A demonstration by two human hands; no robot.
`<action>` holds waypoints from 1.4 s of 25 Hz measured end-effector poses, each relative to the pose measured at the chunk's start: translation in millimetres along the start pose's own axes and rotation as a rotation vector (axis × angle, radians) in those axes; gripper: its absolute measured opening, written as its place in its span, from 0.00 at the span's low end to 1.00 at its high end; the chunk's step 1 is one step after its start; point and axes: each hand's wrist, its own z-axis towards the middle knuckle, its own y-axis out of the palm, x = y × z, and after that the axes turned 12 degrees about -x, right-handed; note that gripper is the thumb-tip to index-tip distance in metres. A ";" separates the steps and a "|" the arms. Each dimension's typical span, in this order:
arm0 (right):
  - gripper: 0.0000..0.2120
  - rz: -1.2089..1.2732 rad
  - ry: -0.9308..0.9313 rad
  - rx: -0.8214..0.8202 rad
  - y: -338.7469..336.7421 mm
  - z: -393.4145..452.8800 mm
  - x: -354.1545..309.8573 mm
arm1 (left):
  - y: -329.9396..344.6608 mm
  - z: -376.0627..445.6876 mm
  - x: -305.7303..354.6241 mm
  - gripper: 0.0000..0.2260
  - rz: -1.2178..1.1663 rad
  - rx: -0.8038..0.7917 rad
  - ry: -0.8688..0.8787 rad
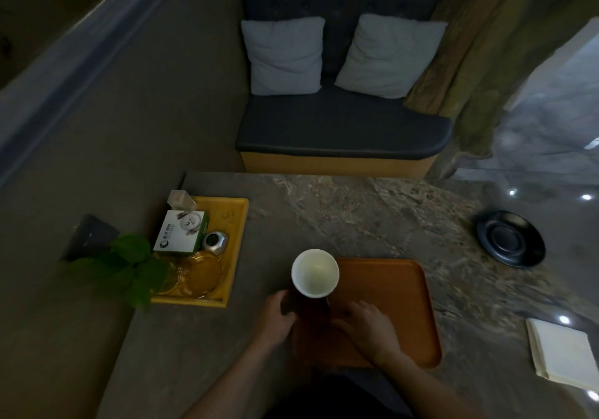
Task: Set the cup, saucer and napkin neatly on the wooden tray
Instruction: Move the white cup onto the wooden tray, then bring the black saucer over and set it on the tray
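A cup [315, 272], white inside and dark outside, stands upright at the left edge of the wooden tray [398, 305] on the stone table. My left hand [278, 316] is wrapped around the cup's dark left side. Over the tray, my right hand [368, 326] has its fingers apart and its fingertips close to the cup's lower right side; I cannot tell if they touch it. A black saucer [510, 238] lies on the table far to the right. A white folded napkin [565, 355] rests at the table's right front.
A yellow tray [235, 224] at the left holds a white-and-green box [181, 232], a small glass jar [181, 199], a silver object [215, 242] and a glass ashtray [199, 272]. Green leaves [129, 268] overhang its left side. A dark bench with two pillows [343, 120] lies beyond the table.
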 end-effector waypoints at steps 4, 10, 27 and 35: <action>0.18 -0.192 0.029 -0.062 -6.8 -29.3 29.5 | 29.0 -28.0 -12.5 0.19 0.087 0.047 0.049; 0.19 -0.242 0.059 -0.056 -22.4 -93.8 84.2 | 79.0 -55.7 7.0 0.20 0.321 -0.013 0.126; 0.15 -0.064 0.232 0.157 -45.8 -263.3 274.0 | 221.8 -65.2 136.7 0.23 0.808 -0.219 0.379; 0.16 -0.050 0.309 0.233 -72.3 -272.6 319.1 | 244.4 -31.7 194.4 0.21 1.088 -0.240 0.524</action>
